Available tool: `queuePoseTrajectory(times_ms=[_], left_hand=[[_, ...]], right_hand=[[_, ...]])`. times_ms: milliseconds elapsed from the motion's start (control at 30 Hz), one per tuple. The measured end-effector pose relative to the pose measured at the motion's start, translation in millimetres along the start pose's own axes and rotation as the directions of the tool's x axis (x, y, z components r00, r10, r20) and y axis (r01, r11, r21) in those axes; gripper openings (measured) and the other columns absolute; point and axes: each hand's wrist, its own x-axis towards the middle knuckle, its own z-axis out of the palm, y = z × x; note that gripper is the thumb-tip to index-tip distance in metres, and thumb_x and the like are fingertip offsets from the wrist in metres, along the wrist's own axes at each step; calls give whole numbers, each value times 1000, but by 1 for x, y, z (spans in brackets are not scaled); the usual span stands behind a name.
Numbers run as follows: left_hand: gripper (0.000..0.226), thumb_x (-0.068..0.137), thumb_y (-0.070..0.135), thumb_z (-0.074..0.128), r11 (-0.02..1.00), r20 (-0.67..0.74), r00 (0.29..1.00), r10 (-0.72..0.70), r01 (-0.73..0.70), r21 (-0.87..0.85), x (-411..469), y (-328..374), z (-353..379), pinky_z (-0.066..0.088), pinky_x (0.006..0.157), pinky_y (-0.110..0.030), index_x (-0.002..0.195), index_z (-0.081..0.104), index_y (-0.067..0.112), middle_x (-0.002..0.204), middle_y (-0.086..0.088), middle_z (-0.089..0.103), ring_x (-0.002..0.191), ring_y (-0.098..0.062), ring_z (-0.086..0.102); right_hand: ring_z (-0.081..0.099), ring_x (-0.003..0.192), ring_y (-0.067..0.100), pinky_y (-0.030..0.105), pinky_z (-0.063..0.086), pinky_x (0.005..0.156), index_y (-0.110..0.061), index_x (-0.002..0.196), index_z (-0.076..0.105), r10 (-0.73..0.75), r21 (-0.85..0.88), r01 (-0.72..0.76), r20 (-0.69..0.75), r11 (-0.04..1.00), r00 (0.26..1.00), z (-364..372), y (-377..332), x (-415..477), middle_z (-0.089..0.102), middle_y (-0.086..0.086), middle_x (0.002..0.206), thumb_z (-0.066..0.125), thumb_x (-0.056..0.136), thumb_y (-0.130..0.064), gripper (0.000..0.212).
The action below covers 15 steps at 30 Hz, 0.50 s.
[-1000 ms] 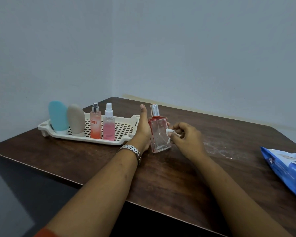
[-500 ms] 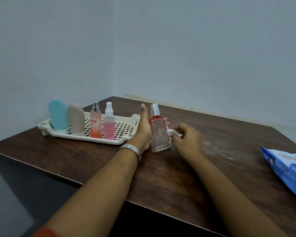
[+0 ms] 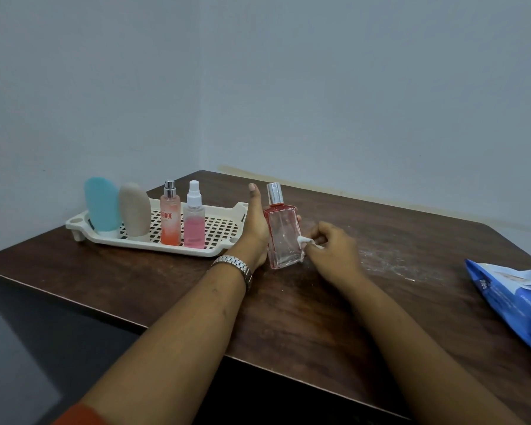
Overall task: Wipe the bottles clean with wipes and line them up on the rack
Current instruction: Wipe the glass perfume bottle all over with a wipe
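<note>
A clear square bottle with pink tint and a silver cap [image 3: 282, 237] stands on the brown table [image 3: 304, 305], just right of the rack. My left hand [image 3: 256, 231] grips it from the left, thumb up, fingertips showing behind it. My right hand [image 3: 331, 253] pinches a small white wipe [image 3: 305, 241] against the bottle's lower right side. On the cream perforated rack [image 3: 224, 228] stand a row of bottles: a blue tube [image 3: 101, 208], a beige tube [image 3: 134, 209], an orange spray bottle [image 3: 170, 216] and a pink spray bottle [image 3: 194, 219].
A blue pack of wipes [image 3: 515, 299] lies at the table's right edge. Whitish smears [image 3: 390, 259] mark the wood right of my right hand. The table sits in a wall corner; its near edge drops to a dark floor at the left.
My right hand has slid the wipe down the bottle's right side, from mid-height to near its base. My left hand and the bottle have stayed put.
</note>
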Motion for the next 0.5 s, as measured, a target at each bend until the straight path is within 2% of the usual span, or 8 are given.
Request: queuePoseTrajectory(times_ms=[100,233,300,400,500], left_hand=[[95,84,80,13,1000,-14,1000,10,-10,-3,1,0,-1,53,75,-35,84,66,1,79,-14,68,67,-26,63],[94,85,79,13,1000,-18,1000,5,-5,-12,1,-1,-1,53,71,-33,83,66,1,76,-14,68,65,-25,63],[93,85,79,14,1000,-33,999,8,-9,-21,2,-1,-1,53,69,-32,81,66,1,74,-13,69,63,-25,63],[94,83,81,17,998,-40,999,-3,0,-58,5,-1,-1,53,69,-34,81,66,0,76,-16,68,64,-28,63],[93,84,80,18,997,-53,999,4,-8,-81,6,-2,-1,53,68,-34,80,65,0,77,-16,66,65,-28,62]], right_hand=[[46,58,6,19,31,46,-19,72,54,55,-18,-54,80,998,995,-4,0,1,53,-4,66,65,84,-15,17],[52,62,12,22,35,49,-20,68,51,117,-47,-113,83,992,990,-2,2,2,53,-2,66,62,83,-9,22],[62,66,14,22,43,52,-19,68,53,108,26,-111,100,993,989,-2,0,0,56,-1,64,64,83,-9,20],[59,49,-4,10,40,44,-13,72,58,43,109,-61,156,992,987,-3,-7,-6,61,-1,61,68,83,-14,15],[61,58,9,19,43,50,-16,69,58,14,85,-24,112,996,994,-1,-9,-6,64,5,66,70,81,-18,17]])
